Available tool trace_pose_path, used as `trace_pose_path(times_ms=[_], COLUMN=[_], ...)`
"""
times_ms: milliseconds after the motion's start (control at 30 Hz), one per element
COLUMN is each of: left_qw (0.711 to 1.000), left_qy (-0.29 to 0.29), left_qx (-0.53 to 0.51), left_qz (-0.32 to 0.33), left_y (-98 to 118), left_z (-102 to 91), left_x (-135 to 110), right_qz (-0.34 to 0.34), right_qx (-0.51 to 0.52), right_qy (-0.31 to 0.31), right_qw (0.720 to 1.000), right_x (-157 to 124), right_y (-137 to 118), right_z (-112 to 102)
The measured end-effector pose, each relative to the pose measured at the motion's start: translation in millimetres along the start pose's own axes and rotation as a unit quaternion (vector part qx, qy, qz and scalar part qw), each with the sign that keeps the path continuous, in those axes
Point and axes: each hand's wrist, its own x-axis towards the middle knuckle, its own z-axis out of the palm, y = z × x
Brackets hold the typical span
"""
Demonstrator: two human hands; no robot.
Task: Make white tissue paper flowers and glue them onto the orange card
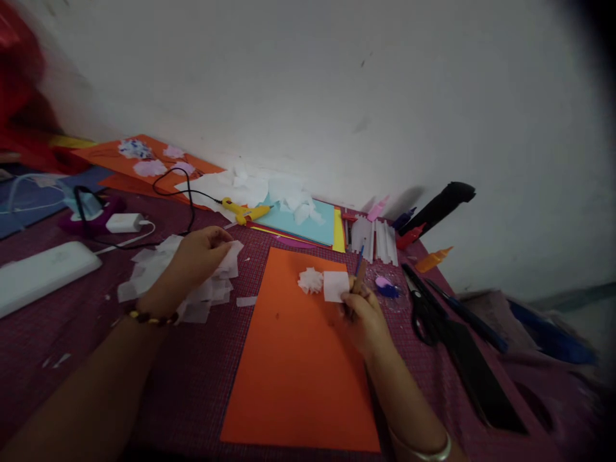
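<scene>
On the far left of the table (192, 391) lies a long white block (51, 273), with a purple power strip (94, 218) and a white plug (124, 222) behind it. An orange sheet with paper flowers (115, 157) lies farther back. Next comes a loose pile of white paper squares (156, 266); the left hand (205, 253) rests over its right part, thumb and fingertips drawn together (whether they pinch a square, I cannot tell). Behind that hand is a yellow glue gun (244, 212), its nose by a light blue sheet (321, 226) that bears crumpled white paper (293, 199).

A small white strip (244, 301) lies just beside the left edge of the bare orange sheet (298, 385) in the middle. Near the far end of that sheet sits a ruffled white paper puff (310, 280), and just right of it is a single white square (335, 286), gripped by the right hand (366, 317). The two hands are well apart. A thin blue stick (360, 255) rises by the right hand. Farther right are pink and blue paint (386, 288), black scissors (423, 321) and an orange bottle (434, 259).
</scene>
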Motion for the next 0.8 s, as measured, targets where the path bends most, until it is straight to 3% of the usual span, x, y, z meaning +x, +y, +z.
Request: trace_pose_path(times_ms=[100,167,200,267,333,467,567,700,800], left_qw=[0.976,0.959,0.957,0.964,0.968,0.940,0.904,0.879,0.867], left_qy=[0.030,0.089,0.108,0.090,0.002,-0.187,-0.257,-0.252,-0.208], left_qx=[0.206,0.238,0.215,0.117,-0.008,-0.214,-0.328,-0.406,-0.452], left_qz=[0.059,0.126,0.161,0.222,0.252,0.189,0.098,0.007,-0.032], left_y=[-0.5,5.8,10.6,22.0,33.4,47.5,49.5,47.1,39.8], left_z=[-5.6,-0.3,5.2,21.0,40.9,79.4,92.9,79.4,60.7], left_x=[-3.4,-10.1,-14.6,-25.5,-38.4,-61.5,-67.7,-58.8,-45.8], right_qz=[-0.019,-0.018,-0.017,-0.013,-0.014,-0.026,-0.035,-0.051,-0.073], right_qx=[-0.001,-0.005,-0.010,-0.033,-0.065,-0.111,-0.137,-0.151,-0.144], right_qy=[0.019,0.024,0.025,0.012,-0.022,-0.098,-0.142,-0.152,-0.100], right_qw=[1.000,1.000,0.999,0.999,0.998,0.989,0.980,0.975,0.982], right_x=[3.4,3.9,3.6,1.7,-1.2,-8.7,-13.9,-13.3,-3.5], right_y=[-0.8,-1.0,-1.1,-1.3,-1.9,-5.1,-7.5,-5.6,-4.1], right_z=[-6.0,-6.7,-6.0,-3.4,0.3,10.1,17.2,13.8,-2.7])
